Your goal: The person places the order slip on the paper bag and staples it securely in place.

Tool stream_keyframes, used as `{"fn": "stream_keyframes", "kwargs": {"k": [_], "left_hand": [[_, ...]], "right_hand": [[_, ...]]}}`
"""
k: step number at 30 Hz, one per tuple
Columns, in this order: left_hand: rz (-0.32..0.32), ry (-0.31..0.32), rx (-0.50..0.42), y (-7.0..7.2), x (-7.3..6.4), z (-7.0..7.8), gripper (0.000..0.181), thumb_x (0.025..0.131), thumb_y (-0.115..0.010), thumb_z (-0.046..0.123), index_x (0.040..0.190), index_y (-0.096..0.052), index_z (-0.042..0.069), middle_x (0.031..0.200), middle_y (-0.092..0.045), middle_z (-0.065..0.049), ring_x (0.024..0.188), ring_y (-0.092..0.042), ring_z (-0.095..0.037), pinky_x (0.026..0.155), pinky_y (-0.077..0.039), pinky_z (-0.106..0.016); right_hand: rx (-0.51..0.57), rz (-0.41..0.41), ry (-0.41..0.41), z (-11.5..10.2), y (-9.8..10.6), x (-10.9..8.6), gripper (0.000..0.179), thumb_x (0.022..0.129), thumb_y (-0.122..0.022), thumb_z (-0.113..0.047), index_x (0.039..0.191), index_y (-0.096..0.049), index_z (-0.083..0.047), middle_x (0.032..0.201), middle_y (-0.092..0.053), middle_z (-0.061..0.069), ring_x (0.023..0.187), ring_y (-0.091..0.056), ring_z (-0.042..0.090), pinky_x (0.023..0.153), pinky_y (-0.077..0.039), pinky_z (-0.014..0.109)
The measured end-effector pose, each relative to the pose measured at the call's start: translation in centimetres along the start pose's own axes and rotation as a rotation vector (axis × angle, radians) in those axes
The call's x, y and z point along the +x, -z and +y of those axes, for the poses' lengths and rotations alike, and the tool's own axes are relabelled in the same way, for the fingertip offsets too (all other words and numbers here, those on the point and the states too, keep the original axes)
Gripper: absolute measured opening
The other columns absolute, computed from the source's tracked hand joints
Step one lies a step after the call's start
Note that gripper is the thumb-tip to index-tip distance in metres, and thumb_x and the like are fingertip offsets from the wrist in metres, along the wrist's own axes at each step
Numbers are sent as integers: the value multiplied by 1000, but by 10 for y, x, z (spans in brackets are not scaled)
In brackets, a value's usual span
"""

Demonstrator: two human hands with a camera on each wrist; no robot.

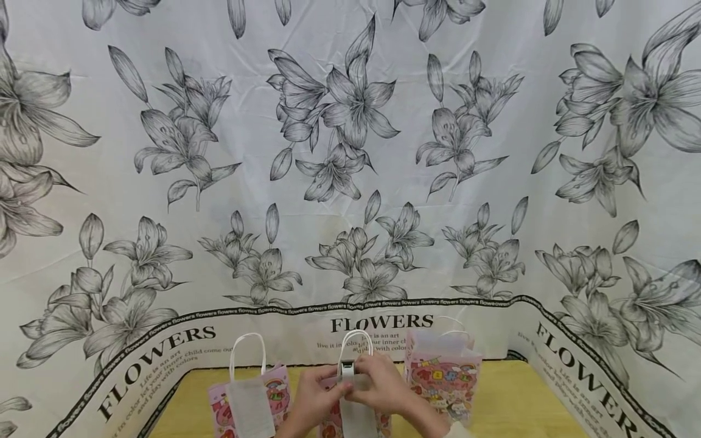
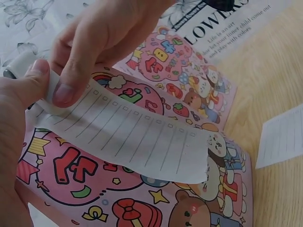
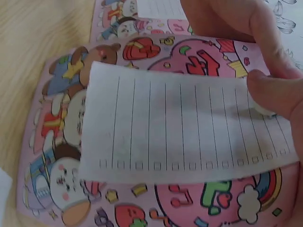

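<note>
At the rim of the middle pink cartoon gift bag (image 1: 330,427), both hands meet on a small white stapler (image 1: 348,378) with a dark and silver end. My left hand (image 1: 316,396) grips it from the left, thumb on top. From the other side my right hand (image 1: 383,384) pinches it, its thumb pressed on the white body in the left wrist view. Under the stapler, a strip of lined paper (image 2: 132,135) with small checkboxes hangs over the bag's front (image 3: 137,56). The bag's white handle (image 1: 358,336) rises behind the hands. The fingertips behind the bag are hidden.
Left of the hands stands a similar bag (image 1: 219,398) bearing lined paper (image 1: 251,406). Another pink bag (image 1: 443,380) stands to the right. All are on a yellowish wooden table (image 1: 515,401), with a flower-printed cloth (image 1: 350,243) hanging behind.
</note>
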State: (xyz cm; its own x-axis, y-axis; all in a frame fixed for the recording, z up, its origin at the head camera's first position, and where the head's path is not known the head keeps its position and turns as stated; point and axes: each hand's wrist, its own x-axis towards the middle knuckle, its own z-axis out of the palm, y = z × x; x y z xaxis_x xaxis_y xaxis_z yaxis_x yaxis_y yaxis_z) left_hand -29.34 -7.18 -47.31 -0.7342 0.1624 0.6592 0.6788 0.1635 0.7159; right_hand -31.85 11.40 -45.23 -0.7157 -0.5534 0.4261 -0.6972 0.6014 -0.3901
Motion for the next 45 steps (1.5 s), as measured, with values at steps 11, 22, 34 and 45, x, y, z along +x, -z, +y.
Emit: {"fn": "stream_keyframes", "kwargs": {"k": [11,22,34,45], "left_hand": [[35,-38,23,-6,-5,-23,26,79,-80,7,104,-74,0,96,-72,-9,86,-69,-17,64,-56,-27],[30,12,9,-1,-3,-20,24,79,-80,16,102,-76,8,94,-73,-2,84,-69,-15,66,-56,-29],[19,13,36,-6,-13,-30,21,80,-80,14,100,-76,9,93,-73,-1,74,-65,-7,55,-53,-23],[-72,82,87,9,-2,-20,33,81,-79,21,112,-72,9,106,-71,-4,95,-65,-18,74,-55,-30]], "right_hand": [[37,37,11,-5,-2,0,31,78,-78,-47,91,-75,-19,87,-59,-21,77,-54,2,72,-41,27],[-41,-64,-15,-12,4,8,33,78,-76,-52,95,-68,-24,85,-58,-23,76,-53,-1,82,-36,38],[126,-13,-73,-9,-8,0,28,75,-82,-42,92,-75,-21,87,-63,-20,77,-54,0,75,-42,25],[30,-88,-58,-11,6,7,41,79,-77,-50,101,-69,-16,98,-60,-7,84,-54,8,68,-48,27]]}}
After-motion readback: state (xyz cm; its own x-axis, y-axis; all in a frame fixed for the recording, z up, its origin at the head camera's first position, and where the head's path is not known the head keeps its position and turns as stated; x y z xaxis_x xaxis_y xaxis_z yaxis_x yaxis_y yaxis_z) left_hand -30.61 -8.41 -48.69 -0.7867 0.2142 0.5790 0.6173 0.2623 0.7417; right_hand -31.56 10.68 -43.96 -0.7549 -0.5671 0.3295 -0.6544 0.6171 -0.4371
